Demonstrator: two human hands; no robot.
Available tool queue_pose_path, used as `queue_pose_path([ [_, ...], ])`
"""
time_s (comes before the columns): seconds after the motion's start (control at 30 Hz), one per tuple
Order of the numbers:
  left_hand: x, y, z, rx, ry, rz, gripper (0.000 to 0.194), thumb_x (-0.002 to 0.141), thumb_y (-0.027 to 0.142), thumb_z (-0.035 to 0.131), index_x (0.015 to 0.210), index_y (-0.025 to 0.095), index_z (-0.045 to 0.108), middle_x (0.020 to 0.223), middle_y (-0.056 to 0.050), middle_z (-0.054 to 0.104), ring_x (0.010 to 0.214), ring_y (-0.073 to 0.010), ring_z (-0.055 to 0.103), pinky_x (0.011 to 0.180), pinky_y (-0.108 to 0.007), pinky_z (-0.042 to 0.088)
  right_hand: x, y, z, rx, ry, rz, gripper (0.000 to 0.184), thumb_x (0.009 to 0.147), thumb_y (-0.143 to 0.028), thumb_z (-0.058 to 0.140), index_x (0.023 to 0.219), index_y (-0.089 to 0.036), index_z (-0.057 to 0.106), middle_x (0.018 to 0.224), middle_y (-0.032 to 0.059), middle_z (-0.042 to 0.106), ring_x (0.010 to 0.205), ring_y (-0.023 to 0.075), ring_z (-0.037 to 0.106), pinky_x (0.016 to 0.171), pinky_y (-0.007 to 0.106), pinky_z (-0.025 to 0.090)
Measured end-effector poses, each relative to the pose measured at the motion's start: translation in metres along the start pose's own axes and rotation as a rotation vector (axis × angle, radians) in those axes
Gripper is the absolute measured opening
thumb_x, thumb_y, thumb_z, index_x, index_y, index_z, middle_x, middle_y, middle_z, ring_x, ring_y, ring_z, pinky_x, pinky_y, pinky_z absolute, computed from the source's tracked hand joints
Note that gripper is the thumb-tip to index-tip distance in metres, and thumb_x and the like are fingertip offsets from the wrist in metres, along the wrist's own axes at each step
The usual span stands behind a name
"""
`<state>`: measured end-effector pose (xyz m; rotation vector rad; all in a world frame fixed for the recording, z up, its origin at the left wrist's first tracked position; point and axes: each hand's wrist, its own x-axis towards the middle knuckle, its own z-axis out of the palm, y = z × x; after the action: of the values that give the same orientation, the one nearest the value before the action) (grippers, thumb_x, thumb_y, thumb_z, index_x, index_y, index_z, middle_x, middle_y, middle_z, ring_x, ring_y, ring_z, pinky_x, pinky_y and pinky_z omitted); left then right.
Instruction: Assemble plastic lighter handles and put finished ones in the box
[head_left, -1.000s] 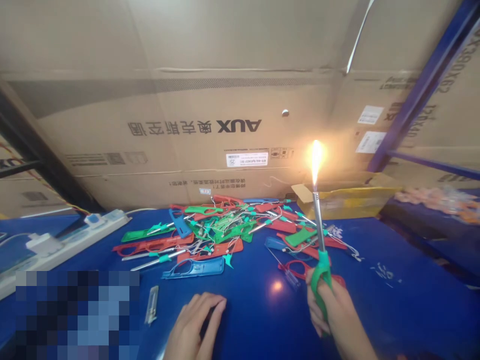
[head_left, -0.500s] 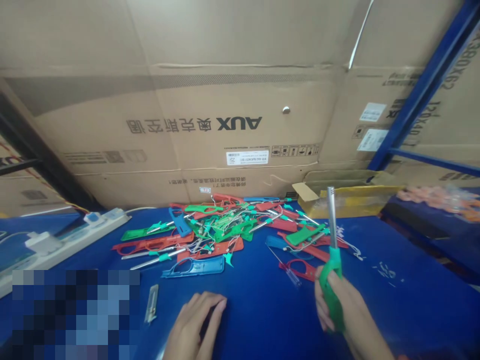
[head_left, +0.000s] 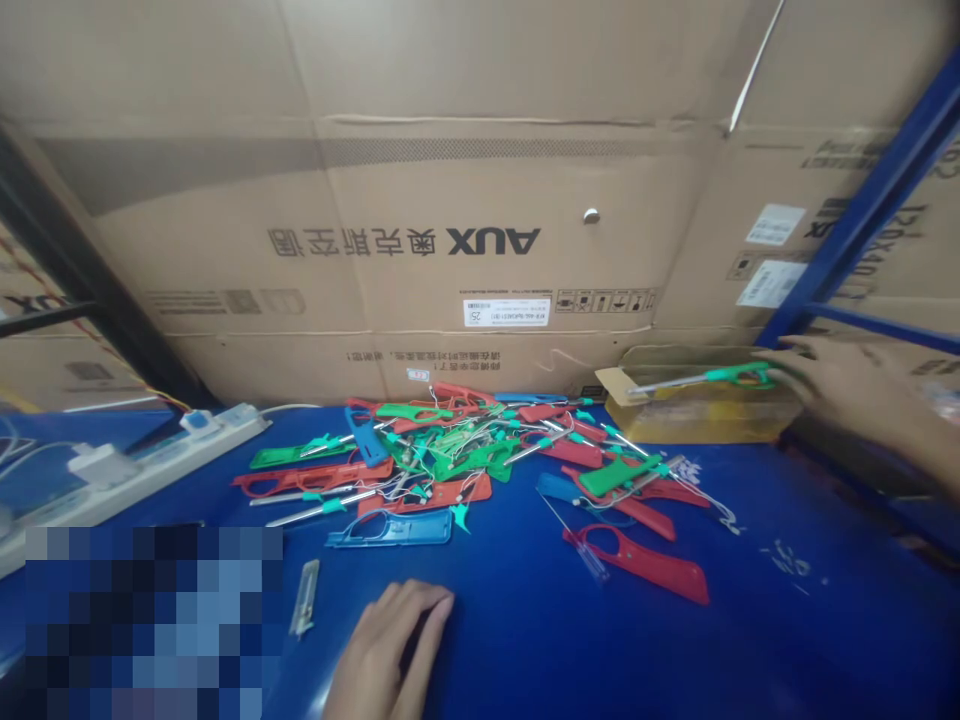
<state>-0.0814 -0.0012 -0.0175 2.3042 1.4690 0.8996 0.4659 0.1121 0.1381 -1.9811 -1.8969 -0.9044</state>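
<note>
My right hand point(head_left: 832, 385) reaches to the back right. Its fingers are around the handle end of a green lighter point(head_left: 739, 373) with a long metal tube. The lighter lies nearly level over the open top of a yellow-taped cardboard box point(head_left: 705, 425), tube pointing left. Part of its handle is hidden by the fingers. My left hand point(head_left: 390, 645) rests on the blue table at the front, fingers curled and thumb tip against them, with nothing seen in it. A red lighter casing half point(head_left: 660, 568) lies to its right, beside a clear-handled screwdriver point(head_left: 589, 560).
A heap of red, green and blue lighter casings point(head_left: 472, 460) with tubes and wires spreads across the back. A white power strip point(head_left: 150, 480) runs along the left. A small clear part point(head_left: 305, 595) lies near my left hand. A large carton point(head_left: 420, 190) stands behind.
My right hand has carried the green lighter from the front right up to the box, turning it from upright to nearly level. The red casing is uncovered. My left hand stays put.
</note>
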Motion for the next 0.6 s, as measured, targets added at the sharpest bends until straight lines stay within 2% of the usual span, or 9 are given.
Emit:
queue_pose_path([
  [0.13,0.001,0.000,0.000,-0.005,0.015,0.002,0.020,0.107,0.041,0.053,0.111,0.032,0.071,0.108,0.001,0.078,0.099,-0.0187,0.075,0.093,-0.029,0.059,0.005,0.005,0.027,0.026,-0.116,-0.045,0.051,0.093,-0.051,0.031,0.106,-0.022,0.071,0.112,0.0160,0.079,0.104,0.0338,0.072,0.088,0.049,0.055],
  [0.23,0.002,0.003,-0.001,-0.008,0.008,-0.009,0.022,0.107,0.041,0.052,0.109,0.031,0.071,0.107,0.001,0.078,0.098,-0.0186,0.075,0.093,-0.030,0.059,-0.009,-0.008,0.039,0.024,-0.094,-0.057,0.056,0.096,-0.055,0.027,0.105,-0.021,0.071,0.111,0.0155,0.078,0.105,0.0345,0.072,0.094,0.052,0.053],
  [0.37,0.003,0.006,-0.003,-0.021,-0.001,0.014,0.026,0.108,0.042,0.049,0.109,0.029,0.072,0.105,-0.002,0.078,0.095,-0.0194,0.075,0.091,-0.029,0.059,-0.033,-0.035,0.038,0.014,0.034,-0.070,0.062,0.101,-0.054,0.026,0.126,-0.012,0.064,0.134,0.0263,0.067,0.127,0.0423,0.061,0.107,0.065,0.041],
  [0.47,0.003,0.008,-0.003,-0.034,0.010,-0.012,0.030,0.108,0.043,0.048,0.106,0.028,0.073,0.104,-0.004,0.079,0.095,-0.0205,0.074,0.092,-0.032,0.059,-0.040,-0.056,0.032,0.052,0.067,-0.151,0.057,0.103,-0.048,0.030,0.137,-0.012,0.059,0.142,0.0249,0.063,0.132,0.0386,0.060,0.113,0.061,0.038],
  [0.53,0.004,0.010,-0.003,-0.040,0.022,-0.035,0.031,0.108,0.044,0.047,0.104,0.029,0.074,0.104,-0.003,0.079,0.095,-0.0206,0.075,0.093,-0.033,0.059,-0.031,-0.063,0.028,0.086,0.066,-0.204,0.053,0.105,-0.044,0.033,0.139,-0.011,0.058,0.143,0.0240,0.063,0.134,0.0361,0.059,0.119,0.060,0.032],
  [0.6,0.004,0.011,-0.003,-0.038,0.018,-0.033,0.030,0.108,0.044,0.048,0.104,0.030,0.074,0.103,-0.002,0.079,0.095,-0.0202,0.075,0.091,-0.032,0.060,-0.009,-0.065,0.025,0.127,0.035,-0.249,0.050,0.106,-0.044,0.038,0.138,-0.012,0.060,0.146,0.0230,0.061,0.138,0.0354,0.055,0.121,0.059,0.030],
])
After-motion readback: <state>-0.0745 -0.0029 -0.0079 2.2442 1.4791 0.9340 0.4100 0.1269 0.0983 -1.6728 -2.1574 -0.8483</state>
